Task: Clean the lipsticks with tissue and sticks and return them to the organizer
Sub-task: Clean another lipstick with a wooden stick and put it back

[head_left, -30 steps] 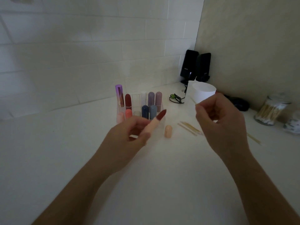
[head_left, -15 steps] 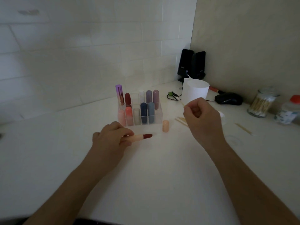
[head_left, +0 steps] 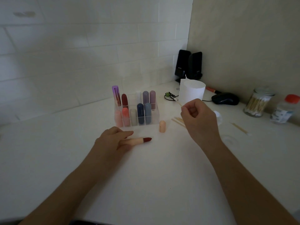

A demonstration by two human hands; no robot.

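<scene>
**A:** What does your feed show, biggest thing first?

**B:** The white counter (head_left: 146, 176), then the clear organizer (head_left: 155, 118) close to the tiled wall. Most of its compartments hold capped lipsticks (head_left: 140, 113) standing upright, and the right-end ones look vacant. I judge it rigid but light and easy to shove, so I would lower tubes in from above. Off to its right stands the tissue roll (head_left: 191, 95), which is soft and will tear or crush.

**A:** And the one being cleaned?

**B:** The open lipstick (head_left: 138, 141) lies nearly flat just in front of the organizer, with its dark red bullet pointing right. My left hand (head_left: 112, 141) holds it by the peach barrel, fingers curled round the base end. That seems the right place to hold it. The barrel looks stiff and smooth, perhaps slippery, while the waxy bullet would smear or snap under sideways pressure. I cannot tell whether it touches the counter.

**A:** Its cap?

**B:** The peach cap (head_left: 162, 126) stands upright just beside the organizer's front right corner, apart from both hands. It is light and apt to tip and roll.

**A:** The other side?

**B:** My right hand (head_left: 198, 118) hangs in front of the roll, thumb and forefinger pinching a cotton swab (head_left: 177, 102) by its lower end, white tip up and to the left. It is nearly weightless and I'd guess easily bent or broken, so light strokes only.
</scene>
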